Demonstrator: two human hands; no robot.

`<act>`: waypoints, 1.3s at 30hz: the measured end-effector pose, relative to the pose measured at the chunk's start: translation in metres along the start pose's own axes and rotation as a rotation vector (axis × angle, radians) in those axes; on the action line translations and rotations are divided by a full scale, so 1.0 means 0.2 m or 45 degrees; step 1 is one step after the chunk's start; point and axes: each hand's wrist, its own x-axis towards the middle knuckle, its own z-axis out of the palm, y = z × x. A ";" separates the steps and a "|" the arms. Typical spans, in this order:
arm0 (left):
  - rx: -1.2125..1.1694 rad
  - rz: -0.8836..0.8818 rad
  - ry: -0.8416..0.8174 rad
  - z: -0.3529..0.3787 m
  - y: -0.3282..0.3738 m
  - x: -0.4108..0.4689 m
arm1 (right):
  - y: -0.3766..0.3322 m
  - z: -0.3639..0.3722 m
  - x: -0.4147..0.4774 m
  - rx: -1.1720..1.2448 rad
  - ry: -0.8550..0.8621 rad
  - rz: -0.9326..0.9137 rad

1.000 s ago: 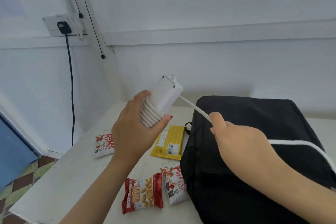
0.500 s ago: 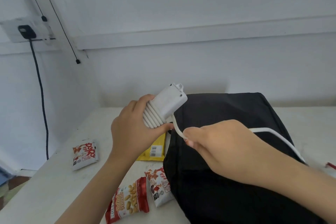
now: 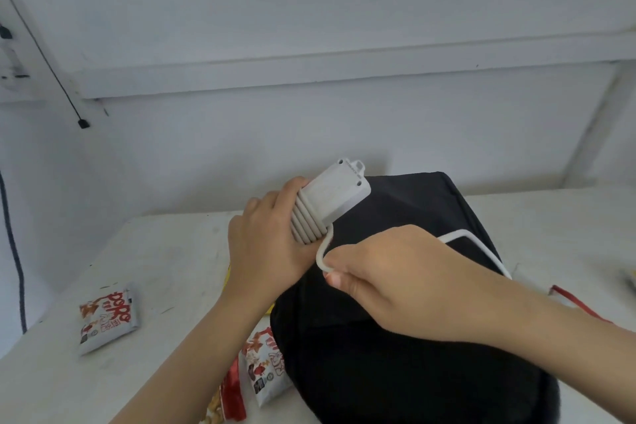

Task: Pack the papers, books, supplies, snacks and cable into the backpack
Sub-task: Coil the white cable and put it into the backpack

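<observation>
My left hand [image 3: 265, 244] grips a white power strip [image 3: 335, 193] with several turns of its white cable [image 3: 481, 248] wound round it, above the black backpack [image 3: 395, 354] lying on the white table [image 3: 172, 251]. Just below the strip, my right hand [image 3: 385, 272] pinches the loose cable, which trails off to the right over the backpack. Snack packets lie on the table: a white one [image 3: 106, 320] at the left, another white one [image 3: 265, 372] by the backpack, and a red one [image 3: 230, 396] partly under my left forearm.
The table stands against a white wall with a ledge [image 3: 309, 69]. A dark cord [image 3: 13, 251] hangs down the wall at far left. A red-edged item [image 3: 578, 303] lies on the table right of the backpack, partly behind my right arm.
My right hand has brought the cable down under the strip, adding another turn. The view has swung to the right, so the wall socket has slid out of view and the yellow packet is nearly hidden.
</observation>
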 end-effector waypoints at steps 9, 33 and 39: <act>-0.189 -0.062 -0.028 0.05 0.08 0.05 | 0.03 -0.03 -0.05 0.166 -0.020 0.100; 0.029 0.319 -0.111 0.10 0.03 0.23 | 0.40 -0.38 0.00 -0.419 0.836 0.458; -0.152 0.634 -0.013 -0.01 0.08 0.21 | 0.54 -0.38 0.10 -0.456 0.772 0.567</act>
